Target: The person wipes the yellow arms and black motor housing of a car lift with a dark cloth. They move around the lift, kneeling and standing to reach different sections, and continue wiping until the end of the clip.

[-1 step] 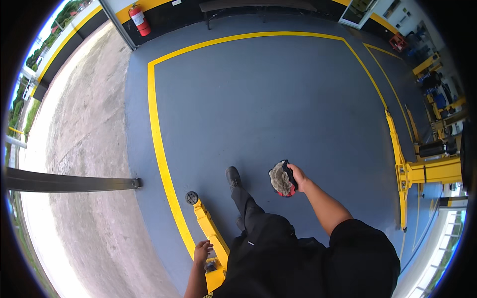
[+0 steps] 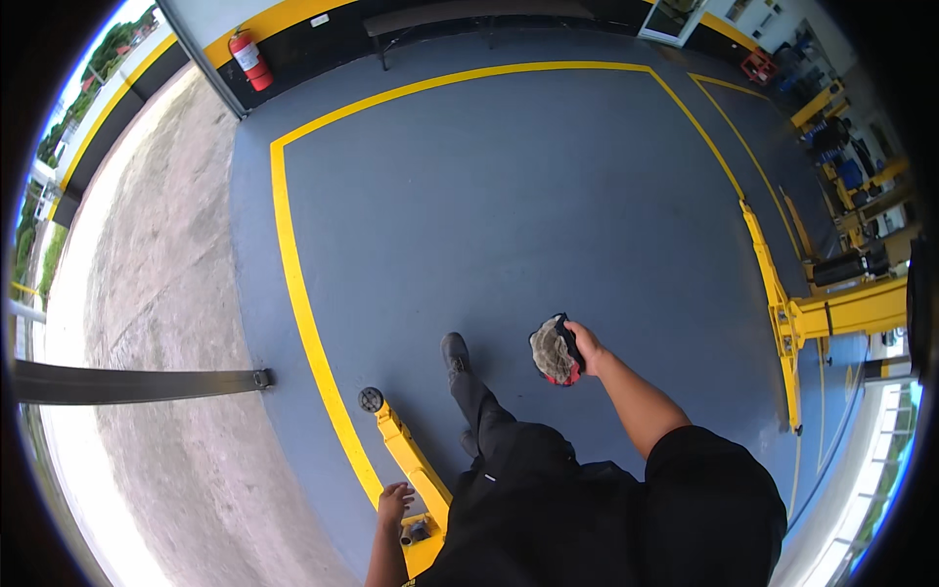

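Note:
My right hand (image 2: pixel 587 348) is closed on the edge of a grey fuzzy bundle with black and red edges (image 2: pixel 555 352), held out over the floor ahead of my body. Whether it is a cloth, a pad or gloves I cannot tell. Low on the left, my left hand (image 2: pixel 395 502) hangs with its fingers loosely bent and apart, and nothing shows in it. The nearest thing to that hand is a yellow lift arm (image 2: pixel 411 455) with a round black pad (image 2: pixel 371 399) at its far end. From above, hand and arm overlap closely; contact cannot be made out.
Yellow lines (image 2: pixel 293 264) frame the grey-blue floor (image 2: pixel 489 196). Another yellow lift arm (image 2: pixel 768 284) is at the right. A dark beam (image 2: pixel 147 384) reaches in from the left over concrete (image 2: pixel 166 274). A fire extinguisher (image 2: pixel 250 61) and a bench (image 2: pixel 469 15) stand by the far wall.
The view has turned slightly, so the far wall and floor lines sit a little further left. Both hands keep nearly the same pose, the right one still gripping the grey bundle.

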Tool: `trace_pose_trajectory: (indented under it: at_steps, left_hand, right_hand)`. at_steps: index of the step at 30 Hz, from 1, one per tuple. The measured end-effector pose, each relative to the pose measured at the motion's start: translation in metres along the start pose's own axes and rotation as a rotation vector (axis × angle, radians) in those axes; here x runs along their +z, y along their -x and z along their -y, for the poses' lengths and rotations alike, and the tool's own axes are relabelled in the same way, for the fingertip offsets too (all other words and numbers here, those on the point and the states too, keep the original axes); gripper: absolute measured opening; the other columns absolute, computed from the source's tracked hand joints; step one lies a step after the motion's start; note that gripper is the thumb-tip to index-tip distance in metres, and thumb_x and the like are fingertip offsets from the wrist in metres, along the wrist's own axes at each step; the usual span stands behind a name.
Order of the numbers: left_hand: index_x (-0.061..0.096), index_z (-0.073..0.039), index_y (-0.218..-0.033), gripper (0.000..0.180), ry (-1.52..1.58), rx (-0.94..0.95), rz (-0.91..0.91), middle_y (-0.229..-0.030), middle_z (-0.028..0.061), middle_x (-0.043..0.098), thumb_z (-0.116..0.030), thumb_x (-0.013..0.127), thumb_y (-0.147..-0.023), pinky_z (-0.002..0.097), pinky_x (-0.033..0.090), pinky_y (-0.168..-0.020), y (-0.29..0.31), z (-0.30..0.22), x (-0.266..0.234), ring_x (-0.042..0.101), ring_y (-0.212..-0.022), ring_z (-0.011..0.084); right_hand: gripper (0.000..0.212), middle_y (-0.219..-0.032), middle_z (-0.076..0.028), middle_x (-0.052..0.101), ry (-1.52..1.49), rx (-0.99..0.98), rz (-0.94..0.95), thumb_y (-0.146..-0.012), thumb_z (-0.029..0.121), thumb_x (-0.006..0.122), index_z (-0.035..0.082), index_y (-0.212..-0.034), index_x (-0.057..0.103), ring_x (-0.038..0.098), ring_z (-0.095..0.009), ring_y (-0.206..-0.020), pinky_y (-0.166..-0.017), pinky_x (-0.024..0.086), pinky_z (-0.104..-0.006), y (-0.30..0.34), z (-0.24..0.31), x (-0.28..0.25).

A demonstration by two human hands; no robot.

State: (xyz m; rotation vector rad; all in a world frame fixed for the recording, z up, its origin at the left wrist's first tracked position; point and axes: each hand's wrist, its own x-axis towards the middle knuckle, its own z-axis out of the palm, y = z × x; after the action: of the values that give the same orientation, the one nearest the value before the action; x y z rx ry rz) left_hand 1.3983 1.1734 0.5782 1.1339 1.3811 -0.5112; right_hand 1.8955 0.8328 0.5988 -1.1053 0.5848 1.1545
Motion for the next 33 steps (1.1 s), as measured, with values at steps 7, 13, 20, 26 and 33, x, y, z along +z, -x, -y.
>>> trace_pose_trajectory:
  at_steps: [7,13,20,26,33]
  left_hand:
    - [0.062,-0.011,-0.134,0.035,-0.401,0.078,0.100,-0.111,0.0095,0.076,-0.029,0.058,-0.104,0.0392,0.052,-0.075,-0.029,0.004,-0.015,0.072,-0.089,0.0221]
    - [0.062,-0.011,-0.134,0.037,-0.555,0.082,0.060,-0.113,0.0102,0.076,-0.032,0.059,-0.104,0.0390,0.053,-0.077,-0.068,-0.096,0.047,0.073,-0.092,0.0230]
    - [0.062,-0.010,-0.135,0.040,-0.663,0.355,0.134,-0.115,0.0110,0.076,-0.034,0.060,-0.104,0.0387,0.054,-0.078,-0.085,-0.301,0.172,0.073,-0.096,0.0241]
    - [0.059,-0.012,-0.139,0.040,-0.728,0.531,0.386,-0.115,0.0085,0.075,-0.035,0.057,-0.106,0.0349,0.053,-0.069,-0.104,-0.445,0.299,0.074,-0.092,0.0219]
    - [0.059,-0.012,-0.140,0.040,-1.114,0.345,0.407,-0.116,0.0082,0.075,-0.033,0.056,-0.107,0.0364,0.053,-0.072,-0.145,-0.562,0.419,0.073,-0.094,0.0218]
  right_hand:
    - [0.049,-0.115,-0.009,0.076,-0.378,-0.164,-0.292,-0.103,0.055,0.048,0.013,-0.116,0.071,0.071,-0.024,-0.110,-0.098,0.056,-0.0453,0.066,-0.036,-0.130]
    - [0.048,-0.108,-0.005,0.077,-0.508,-0.208,-0.340,-0.104,0.057,0.050,0.015,-0.113,0.074,0.073,-0.022,-0.101,-0.089,0.058,-0.0415,0.064,-0.041,-0.189]
    - [0.049,-0.111,-0.006,0.076,-0.582,-0.295,-0.576,-0.104,0.058,0.050,0.015,-0.112,0.073,0.071,-0.022,-0.104,-0.091,0.056,-0.0417,0.131,0.047,-0.337]
    - [0.067,-0.131,-0.012,0.069,-0.731,-0.429,-0.751,-0.100,0.068,0.056,0.010,-0.132,0.066,0.067,-0.026,-0.122,-0.104,0.050,-0.0473,0.149,0.115,-0.415]
    - [0.068,-0.127,-0.013,0.069,-0.909,-0.419,-0.785,-0.099,0.068,0.058,0.007,-0.130,0.065,0.066,-0.028,-0.121,-0.106,0.049,-0.0478,0.081,0.115,-0.436]
